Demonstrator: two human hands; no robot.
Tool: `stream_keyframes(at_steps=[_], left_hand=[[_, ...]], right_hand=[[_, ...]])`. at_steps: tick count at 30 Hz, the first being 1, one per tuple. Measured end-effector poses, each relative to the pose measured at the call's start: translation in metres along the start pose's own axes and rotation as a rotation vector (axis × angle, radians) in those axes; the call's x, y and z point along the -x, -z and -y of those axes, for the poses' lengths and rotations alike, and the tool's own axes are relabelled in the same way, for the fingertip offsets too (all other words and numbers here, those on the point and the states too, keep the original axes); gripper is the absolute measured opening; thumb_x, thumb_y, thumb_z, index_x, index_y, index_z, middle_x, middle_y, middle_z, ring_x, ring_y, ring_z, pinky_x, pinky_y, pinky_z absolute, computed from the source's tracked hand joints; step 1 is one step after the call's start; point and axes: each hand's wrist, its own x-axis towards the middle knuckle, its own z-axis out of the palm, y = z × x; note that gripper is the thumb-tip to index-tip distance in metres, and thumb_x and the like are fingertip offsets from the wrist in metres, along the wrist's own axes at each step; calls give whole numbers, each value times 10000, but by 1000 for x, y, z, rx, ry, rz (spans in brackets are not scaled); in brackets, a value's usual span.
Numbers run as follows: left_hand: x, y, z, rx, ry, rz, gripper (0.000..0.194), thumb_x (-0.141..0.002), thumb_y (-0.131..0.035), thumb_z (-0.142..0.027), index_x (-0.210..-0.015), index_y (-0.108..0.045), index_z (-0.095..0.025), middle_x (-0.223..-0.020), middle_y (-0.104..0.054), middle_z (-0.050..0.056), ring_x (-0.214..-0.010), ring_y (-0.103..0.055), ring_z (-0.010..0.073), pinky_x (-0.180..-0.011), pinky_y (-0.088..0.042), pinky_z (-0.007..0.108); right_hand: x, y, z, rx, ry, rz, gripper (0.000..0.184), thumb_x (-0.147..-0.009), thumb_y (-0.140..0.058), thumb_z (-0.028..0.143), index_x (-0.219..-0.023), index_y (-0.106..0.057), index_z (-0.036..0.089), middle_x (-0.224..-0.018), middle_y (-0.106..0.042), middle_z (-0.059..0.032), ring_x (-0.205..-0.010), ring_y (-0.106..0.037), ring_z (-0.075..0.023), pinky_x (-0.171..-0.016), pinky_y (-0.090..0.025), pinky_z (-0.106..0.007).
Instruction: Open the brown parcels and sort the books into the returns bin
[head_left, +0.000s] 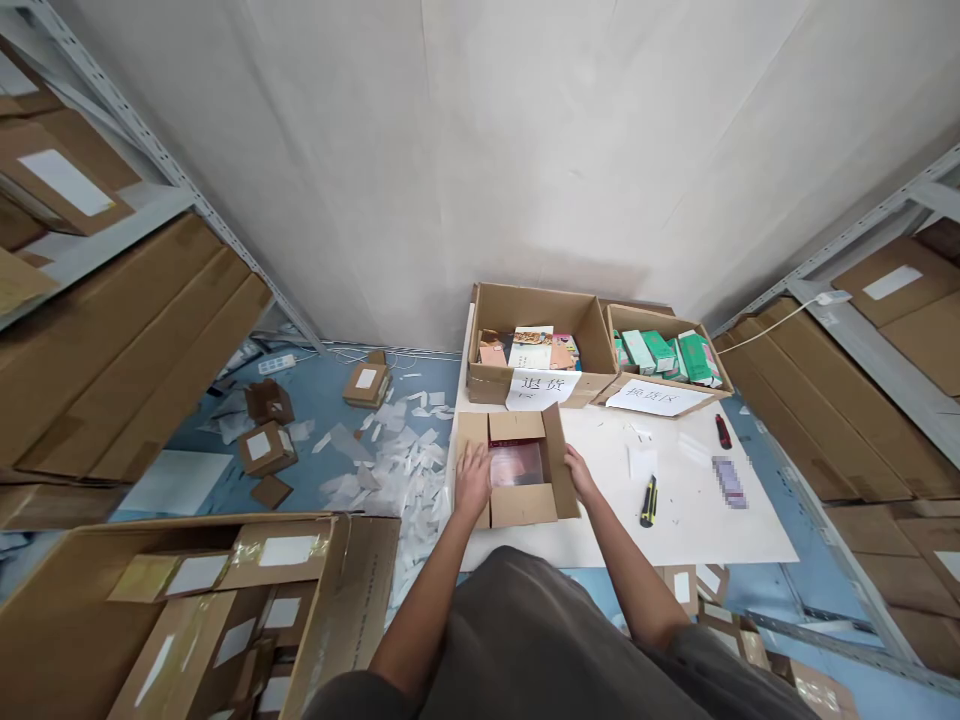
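Note:
A small opened cardboard box [517, 505] lies on the white table [697, 520] right in front of me, its flaps folded out. Inside it shows something wrapped in clear plastic [516, 464]. My left hand [472, 480] rests flat on the left flap with its fingers stretched out. On the other side, my right hand [579, 472] lies against the right flap, fingers partly curled on its edge.
Two open cartons with paper labels stand at the table's back: one with books [537, 345], one with green packets [664, 355]. A yellow-black utility knife [649, 500], a red-black one [723, 431] and a blurred item [729, 481] lie right. A big carton of parcels [202, 610] stands lower left; paper scraps litter the floor.

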Motion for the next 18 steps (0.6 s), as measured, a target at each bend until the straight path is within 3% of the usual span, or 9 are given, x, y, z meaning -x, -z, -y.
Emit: stream_keyframes(at_steps=[3, 6, 10, 13, 16, 18], left_hand=[[-19, -1, -18, -66, -30, 81, 511, -913, -656, -318, -1420, -610, -276, -1667, -379, 92, -1576, -222, 369, -1256, -225, 601], [-30, 5, -21, -83, -8, 132, 724, -766, -831, -517, -1416, -607, -292, -1713, -269, 103, -1565, -209, 432, -1230, -253, 616], [-24, 23, -8, -12, -82, 282, 987, -635, -833, -728, -1487, -546, -321, -1740, -177, 100, -1563, -206, 449, -1233, -246, 604], [3, 30, 0, -27, -142, 421, 1165, -496, -851, -792, -1524, -500, -373, -1752, -114, 81, -1574, -89, 497, -1224, -157, 691], [38, 24, -1, -84, -128, 423, 1270, -442, -884, -764, -1561, -452, -350, -1751, -90, 101, -1571, 5, 521, -1203, -94, 752], [56, 16, -4, -124, -97, 373, 1217, -485, -901, -711, -1556, -461, -336, -1749, -109, 105, -1574, 15, 513, -1201, -83, 763]], right_hand=[[5, 39, -12, -16, -165, 10, 423, -786, -647, 511, -1059, -691, 191, -1066, -774, -100, -937, -733, -280, -832, -587, -376], [9, 41, -33, 36, -273, -39, 437, -756, -685, 628, -850, -663, 201, -913, -772, -89, -866, -735, -276, -779, -597, -375], [10, -1, -59, -90, -266, -127, 480, -815, -551, 714, -789, -600, 237, -823, -748, -71, -809, -733, -260, -710, -613, -375], [10, -40, -71, -174, -239, -151, 554, -851, -431, 754, -872, -636, 239, -826, -745, -86, -803, -733, -270, -693, -615, -395], [11, -62, -74, -189, -203, -98, 640, -855, -374, 790, -965, -663, 229, -817, -744, -91, -774, -724, -280, -646, -597, -396], [10, -61, -72, -153, -206, -76, 652, -865, -362, 788, -982, -662, 222, -805, -735, -88, -759, -714, -275, -648, -586, -384]])
